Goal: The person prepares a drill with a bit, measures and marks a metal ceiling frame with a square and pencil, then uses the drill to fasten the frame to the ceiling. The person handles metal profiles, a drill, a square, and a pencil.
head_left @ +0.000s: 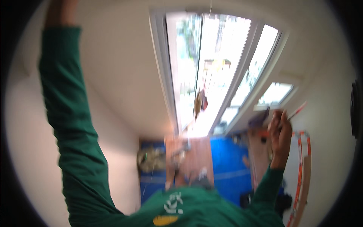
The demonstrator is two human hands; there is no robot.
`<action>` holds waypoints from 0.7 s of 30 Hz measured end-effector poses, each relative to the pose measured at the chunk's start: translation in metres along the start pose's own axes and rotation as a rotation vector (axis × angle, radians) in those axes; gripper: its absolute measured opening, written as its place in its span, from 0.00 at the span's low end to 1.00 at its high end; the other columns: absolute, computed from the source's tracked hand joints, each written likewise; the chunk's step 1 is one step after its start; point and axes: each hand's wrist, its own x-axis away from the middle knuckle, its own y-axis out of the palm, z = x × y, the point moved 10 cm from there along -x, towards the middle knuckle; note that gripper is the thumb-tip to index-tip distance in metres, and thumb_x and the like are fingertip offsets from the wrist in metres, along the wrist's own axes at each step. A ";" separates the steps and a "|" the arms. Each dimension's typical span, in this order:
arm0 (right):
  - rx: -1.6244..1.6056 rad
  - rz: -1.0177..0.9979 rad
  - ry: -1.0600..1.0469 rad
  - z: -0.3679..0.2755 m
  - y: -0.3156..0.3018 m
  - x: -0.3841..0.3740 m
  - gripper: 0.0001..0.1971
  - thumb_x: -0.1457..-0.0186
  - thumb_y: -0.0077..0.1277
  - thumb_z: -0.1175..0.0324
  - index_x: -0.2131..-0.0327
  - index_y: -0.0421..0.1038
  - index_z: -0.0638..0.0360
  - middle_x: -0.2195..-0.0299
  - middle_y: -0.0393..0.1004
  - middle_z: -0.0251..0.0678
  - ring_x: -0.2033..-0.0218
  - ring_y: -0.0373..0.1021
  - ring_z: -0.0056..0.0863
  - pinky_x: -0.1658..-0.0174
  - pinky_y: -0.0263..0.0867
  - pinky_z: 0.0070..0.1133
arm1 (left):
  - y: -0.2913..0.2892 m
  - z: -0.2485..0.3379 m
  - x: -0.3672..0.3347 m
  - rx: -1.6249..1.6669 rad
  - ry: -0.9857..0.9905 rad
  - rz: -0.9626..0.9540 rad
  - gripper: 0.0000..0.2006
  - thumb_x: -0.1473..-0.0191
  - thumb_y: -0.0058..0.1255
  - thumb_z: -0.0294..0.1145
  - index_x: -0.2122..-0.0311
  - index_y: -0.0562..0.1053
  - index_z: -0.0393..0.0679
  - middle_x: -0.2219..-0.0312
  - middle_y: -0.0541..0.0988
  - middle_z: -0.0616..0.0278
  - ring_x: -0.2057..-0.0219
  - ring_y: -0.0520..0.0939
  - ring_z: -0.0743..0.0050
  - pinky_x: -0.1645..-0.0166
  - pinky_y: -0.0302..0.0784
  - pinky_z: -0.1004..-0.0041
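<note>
My left arm, in a green sleeve, is raised high along the left side. Only the wrist and lower part of my left hand (62, 13) show at the top edge; its fingers are cut off from view. At the right, my right hand (280, 132) is raised with its fingers curled closed. A thin stick-like tool (299, 108) with a reddish end sticks out of its grip, pointing up and right. Motion blur hides what kind of tool it is. Behind that hand is a pale wall (321, 90).
A tall glazed door (223, 45) with bright daylight stands ahead, and a small window (276, 94) is right of it. Blue sheeting (230, 159) and a brown board (193, 155) cover the floor below. A long panel with orange-red edging (301, 170) leans at the right.
</note>
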 end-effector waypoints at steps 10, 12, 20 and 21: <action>0.227 -0.173 -0.328 -0.173 0.031 -0.016 0.21 0.30 0.47 0.47 0.61 0.74 0.57 0.75 0.65 0.27 0.80 0.62 0.20 0.73 0.62 0.24 | 0.036 0.037 -0.073 0.272 0.246 0.189 0.38 0.37 0.58 0.53 0.32 0.67 0.32 0.61 0.76 0.65 0.60 0.76 0.81 0.54 0.73 0.73; 0.254 -0.167 -0.455 -0.205 0.050 0.005 0.23 0.28 0.44 0.45 0.64 0.72 0.57 0.75 0.65 0.28 0.79 0.63 0.22 0.71 0.65 0.26 | 0.036 0.052 -0.091 0.171 0.271 0.134 0.38 0.36 0.57 0.52 0.32 0.66 0.30 0.59 0.78 0.62 0.59 0.79 0.79 0.55 0.75 0.74; 0.792 0.026 -0.862 -0.288 0.100 0.085 0.23 0.26 0.37 0.50 0.66 0.68 0.60 0.69 0.69 0.33 0.75 0.60 0.20 0.68 0.64 0.25 | 0.097 0.031 -0.174 0.353 0.275 0.055 0.40 0.35 0.53 0.56 0.35 0.63 0.26 0.57 0.82 0.51 0.61 0.82 0.71 0.55 0.79 0.69; 0.850 0.040 -0.842 -0.291 0.111 0.088 0.21 0.27 0.39 0.53 0.67 0.68 0.60 0.69 0.69 0.33 0.75 0.60 0.19 0.68 0.64 0.24 | 0.102 0.029 -0.183 0.378 0.261 0.007 0.40 0.35 0.53 0.56 0.35 0.62 0.26 0.56 0.82 0.50 0.61 0.82 0.70 0.55 0.79 0.69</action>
